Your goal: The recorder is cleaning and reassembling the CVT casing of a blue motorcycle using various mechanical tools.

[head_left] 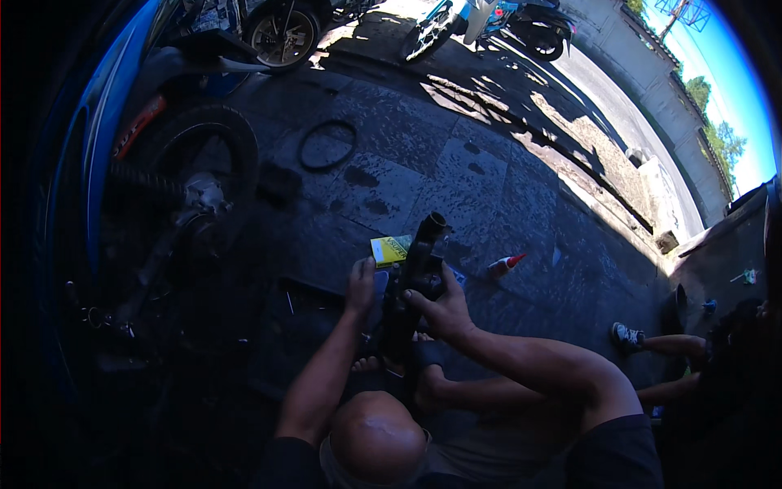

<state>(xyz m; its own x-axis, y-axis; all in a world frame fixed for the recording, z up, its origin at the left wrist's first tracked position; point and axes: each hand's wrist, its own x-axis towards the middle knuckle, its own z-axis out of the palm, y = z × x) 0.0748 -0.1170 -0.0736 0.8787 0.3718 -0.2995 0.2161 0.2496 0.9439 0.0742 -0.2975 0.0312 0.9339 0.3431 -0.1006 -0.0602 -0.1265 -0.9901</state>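
Note:
In the head view, my right hand (444, 306) is closed on a black tubular part (423, 244), held upright with its open end upward and its thumb across the side. My left hand (358, 285) is left of the part, its fingers curled at the edge of a yellow card or packet (391, 248); what they grip is unclear. A small white bottle with a red cap (505, 265) lies to the right on the dark paving. Sandalled feet (428, 367) show below the part.
A blue motorbike (106, 122) with its wheel (228, 122) fills the left. A black ring (326, 145) lies on the paving. More motorbikes (489, 28) stand beyond, near a road. Another person's leg (676, 346) shows at the right; a head (379, 432) shows at the lower edge.

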